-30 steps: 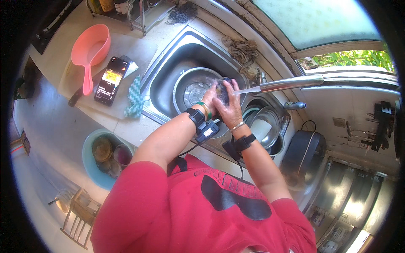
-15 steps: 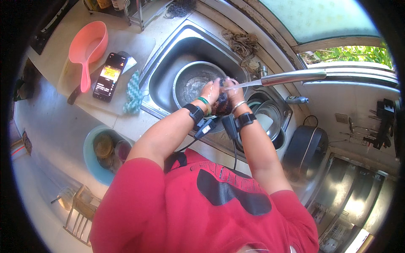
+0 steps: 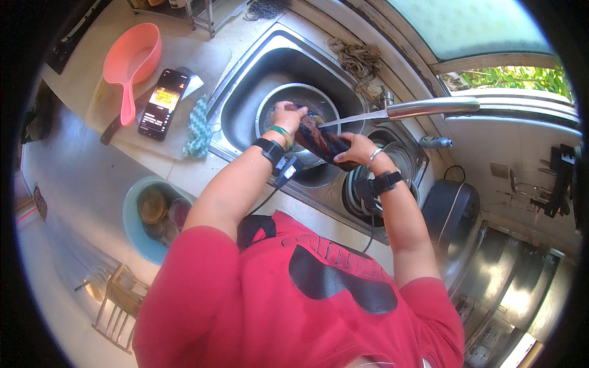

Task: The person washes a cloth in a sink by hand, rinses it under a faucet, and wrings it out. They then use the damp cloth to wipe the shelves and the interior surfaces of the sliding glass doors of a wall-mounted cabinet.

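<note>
Rinsing appears to be the step in progress: the faucet (image 3: 432, 108), at 2 o'clock, is running onto the dark, reddish item (image 3: 320, 142) above the metal bowl (image 3: 317, 94). The left hand's (image 3: 288, 116) fingers, partly closed, are gripping its 10 o'clock end; the right hand's (image 3: 358, 149), likewise, its 4 o'clock end. The next move is probably calling for turning it.
</note>
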`<state>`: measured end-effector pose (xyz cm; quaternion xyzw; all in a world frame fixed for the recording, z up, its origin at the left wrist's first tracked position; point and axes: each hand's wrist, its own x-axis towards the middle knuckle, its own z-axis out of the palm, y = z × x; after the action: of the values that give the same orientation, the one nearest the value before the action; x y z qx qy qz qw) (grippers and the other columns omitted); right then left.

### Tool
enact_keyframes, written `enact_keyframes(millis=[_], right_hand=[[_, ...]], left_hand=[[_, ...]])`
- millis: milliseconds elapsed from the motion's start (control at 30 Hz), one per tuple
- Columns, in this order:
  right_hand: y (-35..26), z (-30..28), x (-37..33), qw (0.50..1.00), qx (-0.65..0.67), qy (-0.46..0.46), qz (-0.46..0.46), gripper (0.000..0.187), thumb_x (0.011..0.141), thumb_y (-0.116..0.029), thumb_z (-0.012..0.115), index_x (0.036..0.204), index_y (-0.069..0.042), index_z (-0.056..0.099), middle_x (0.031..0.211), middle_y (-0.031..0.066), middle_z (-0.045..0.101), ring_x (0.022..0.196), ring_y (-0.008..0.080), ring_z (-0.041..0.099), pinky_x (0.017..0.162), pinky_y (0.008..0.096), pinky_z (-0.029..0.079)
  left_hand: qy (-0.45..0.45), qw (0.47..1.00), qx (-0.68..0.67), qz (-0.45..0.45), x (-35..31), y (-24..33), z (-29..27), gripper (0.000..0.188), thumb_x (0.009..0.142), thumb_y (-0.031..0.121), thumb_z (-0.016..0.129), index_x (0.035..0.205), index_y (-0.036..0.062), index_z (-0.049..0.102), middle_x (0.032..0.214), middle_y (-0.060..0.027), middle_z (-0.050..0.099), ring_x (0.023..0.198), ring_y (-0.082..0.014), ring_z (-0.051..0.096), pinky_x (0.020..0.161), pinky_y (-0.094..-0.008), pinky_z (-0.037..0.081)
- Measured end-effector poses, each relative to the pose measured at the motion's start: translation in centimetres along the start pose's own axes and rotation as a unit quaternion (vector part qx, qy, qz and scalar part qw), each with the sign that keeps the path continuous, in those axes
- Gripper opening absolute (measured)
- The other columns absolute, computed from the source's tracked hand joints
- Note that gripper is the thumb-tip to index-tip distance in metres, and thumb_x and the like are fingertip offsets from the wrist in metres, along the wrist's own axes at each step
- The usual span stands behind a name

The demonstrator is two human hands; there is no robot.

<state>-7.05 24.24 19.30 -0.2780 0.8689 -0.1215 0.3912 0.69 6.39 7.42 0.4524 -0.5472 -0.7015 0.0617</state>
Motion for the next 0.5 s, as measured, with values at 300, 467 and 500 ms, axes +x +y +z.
enact_keyframes(millis=[300, 467, 500], right_hand=[[-1.6, 0.2, -0.8, 0.665, 0.745, -0.034, -0.033, 0.034, 0.076, -0.020, 0.058, 0.105, -0.002, 0.057, 0.104, 0.0123, 0.061, 0.096, 0.0257, 0.057, 0.088, 0.0400, 0.042], [-1.4, 2.4, 1.1, 0.592, 0.803, -0.021, -0.059, 0.045, 0.075, -0.023, 0.054, 0.113, 0.000, 0.051, 0.116, 0.0153, 0.054, 0.108, 0.0331, 0.049, 0.096, 0.0475, 0.034], [-1.3, 2.5, 1.1, 0.572, 0.819, -0.009, -0.042, 0.045, 0.074, -0.024, 0.053, 0.113, 0.000, 0.052, 0.116, 0.0154, 0.054, 0.108, 0.0337, 0.049, 0.096, 0.0470, 0.035]], left_hand=[[0.002, 0.989, -0.098, -0.106, 2.4, -0.9, -3.0, 0.042, 0.081, 0.007, 0.056, 0.121, 0.0092, 0.044, 0.101, -0.0099, 0.055, 0.089, -0.0256, 0.053, 0.076, -0.0432, 0.044], [-0.148, 0.949, -0.095, -0.263, -0.2, 0.6, -2.6, 0.060, 0.082, 0.036, 0.058, 0.133, 0.0171, 0.033, 0.140, -0.0142, 0.022, 0.125, -0.0355, 0.026, 0.090, -0.0561, 0.034], [-0.163, 0.945, -0.094, -0.269, -1.4, 1.7, -2.4, 0.067, 0.082, 0.042, 0.057, 0.137, 0.0182, 0.028, 0.144, -0.0147, 0.016, 0.129, -0.0381, 0.021, 0.093, -0.0588, 0.030]])
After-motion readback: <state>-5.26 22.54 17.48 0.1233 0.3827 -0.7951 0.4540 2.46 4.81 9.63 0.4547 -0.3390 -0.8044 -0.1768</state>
